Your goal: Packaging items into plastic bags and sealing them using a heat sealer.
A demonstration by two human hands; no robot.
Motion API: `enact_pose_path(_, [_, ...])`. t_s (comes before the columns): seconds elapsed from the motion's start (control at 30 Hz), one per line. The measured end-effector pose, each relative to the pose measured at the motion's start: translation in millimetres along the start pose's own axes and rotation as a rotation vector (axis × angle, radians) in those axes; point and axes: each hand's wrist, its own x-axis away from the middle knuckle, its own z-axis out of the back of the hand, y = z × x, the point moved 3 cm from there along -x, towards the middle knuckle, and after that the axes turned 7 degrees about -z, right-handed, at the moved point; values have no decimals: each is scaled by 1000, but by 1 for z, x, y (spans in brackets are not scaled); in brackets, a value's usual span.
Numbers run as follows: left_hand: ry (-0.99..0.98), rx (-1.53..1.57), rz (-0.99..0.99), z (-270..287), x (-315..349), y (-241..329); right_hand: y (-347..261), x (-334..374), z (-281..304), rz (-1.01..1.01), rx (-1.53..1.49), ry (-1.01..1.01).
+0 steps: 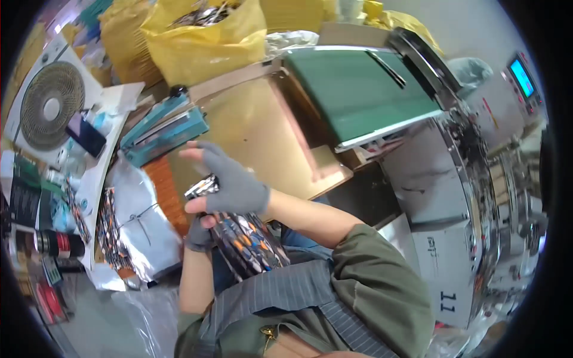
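Observation:
A bundle of glossy plastic pouches [248, 241], printed black, orange and white, lies slanted in front of my body. My left hand [200, 234], in a grey fingerless glove, grips the bundle's left side with the thumb on it. Above it, my right hand [236, 182], gloved the same way, has its fingers stretched apart. The silvery upper end of the bundle shows between its thumb and fingers. Whether the right palm presses on the pouches is hidden. Beyond my hands is a tan board surface [253, 128].
A blue bar-shaped device [167, 131] stands left of the board, near a white fan [52, 107] and a phone [86, 134]. More printed pouches [110, 230] lie on silver sheeting. A green conveyor belt [364, 89] is at the far right; yellow sacks [203, 45] stand behind.

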Motion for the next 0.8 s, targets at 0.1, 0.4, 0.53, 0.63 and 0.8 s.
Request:
enact_pose_path(0.1, [-30,482,68,-25,10,-47,48,2,9,-99,1,-351])
enact_pose_path(0.4, [404,-389,-410,-11,4,64,75,21,-16,-474,-720,-563])
enact_pose_path(0.53, [133,-1329,-633,-60,36,52,97,12,-33,-223,-811,-487])
enact_pose_path(0.63, [653,-833,-522,-16,55,19,54,65,-16,-321,-1064,-380])
enact_pose_path(0.8, [166,-1035,-587,-36,109,-32,89,199,-13,-912,-984,-234])
